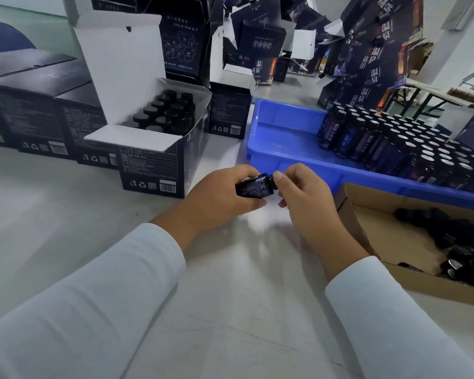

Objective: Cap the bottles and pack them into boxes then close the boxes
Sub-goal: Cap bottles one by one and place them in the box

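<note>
One bottle mid-capping, box nearly full

Both hands meet at centre frame, just above the bench. Left hand wraps the small dark bottle, held on its side w/ neck pointing right. Right hand pinches the cap at the neck w/ thumb and forefinger. Can't tell if cap is fully seated or only started.

Step in hand, as I read it: capping. Packing comes after.

Open box sits up-left of the hands, lid flap standing, rows of black-capped bottles inside; near-left corner looks to have room, but flap hides part of it. Blue tray at right holds many uncapped bottles, bunched at its right end. Cardboard tray at lower right holds loose caps. Closed boxes line up at left.

Next move prob. calls for: finish the twist till snug, then turn bottle upright and lower it into a free slot in the open box, w/o knocking neighbours. Many bottles remain, so task looks far from done.
</note>
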